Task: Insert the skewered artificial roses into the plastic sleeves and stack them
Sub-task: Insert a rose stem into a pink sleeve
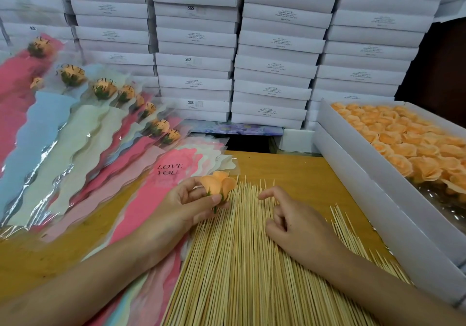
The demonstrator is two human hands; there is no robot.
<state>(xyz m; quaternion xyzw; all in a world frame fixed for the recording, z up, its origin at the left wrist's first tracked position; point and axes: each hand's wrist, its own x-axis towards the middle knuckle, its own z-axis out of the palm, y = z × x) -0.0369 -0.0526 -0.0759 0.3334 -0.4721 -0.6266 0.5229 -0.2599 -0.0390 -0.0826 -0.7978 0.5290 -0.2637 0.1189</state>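
Bamboo skewers (234,262) are spread in a broad layer over the wooden bench (290,169), with their points turned away from the camera. An orange rose (219,184) is pinched at its green base between the thumb and fingers of the left hand (191,201), just over the far ends of the skewers. The right hand (297,224) is kept apart from the left, to the right of the rose, with its fingers loosely curled and holding nothing, and the index fingertip is laid on the skewers. "LOVE YOU" is printed in black on the pink sleeve (161,182) lying just left of the rose, beneath the left hand. The same words are partly read on the filled sleeves (75,129) fanned out at far left. "SGS" is marked on several of the white boxes (196,60) stacked behind; their smaller print cannot be read. Loose roses (393,136) are packed in an open box (365,174) at right.
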